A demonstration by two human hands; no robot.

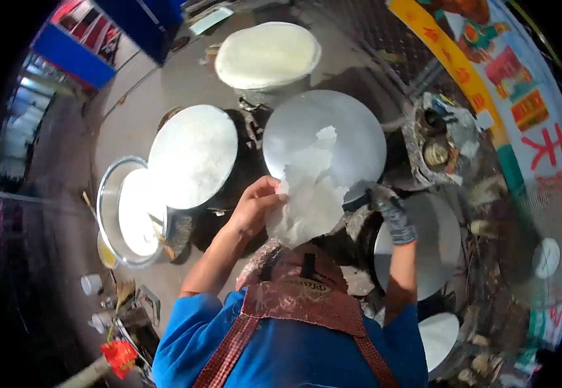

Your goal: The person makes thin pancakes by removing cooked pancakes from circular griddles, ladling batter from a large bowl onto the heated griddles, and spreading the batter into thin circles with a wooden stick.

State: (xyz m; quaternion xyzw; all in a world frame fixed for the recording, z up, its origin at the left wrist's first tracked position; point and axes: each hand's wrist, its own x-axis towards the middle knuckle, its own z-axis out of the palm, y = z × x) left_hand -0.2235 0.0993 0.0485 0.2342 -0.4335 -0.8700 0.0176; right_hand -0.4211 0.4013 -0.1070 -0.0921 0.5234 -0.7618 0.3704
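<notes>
A thin, ragged, translucent pancake (310,204) hangs from my bare left hand (261,202), pinched at its left edge between thumb and fingers. Its torn upper end overlaps the round grey griddle (352,123) in front of me; whether it touches the metal I cannot tell. On my right hand (394,216) is a grey, stained glove, closed on a dark flat-bladed scraper (358,195). The scraper's blade is at the pancake's right edge, close to the griddle's near rim. A second round griddle (433,249) lies beneath and beside my right forearm.
Left stands a metal basin (104,216) of white batter (135,216) with a stick in it. Pale round stacks or sheets (193,157) (268,55) lie ahead. A cluttered box (436,139) is at right, near a printed banner (526,84). Another pale disc (437,339) lies lower right.
</notes>
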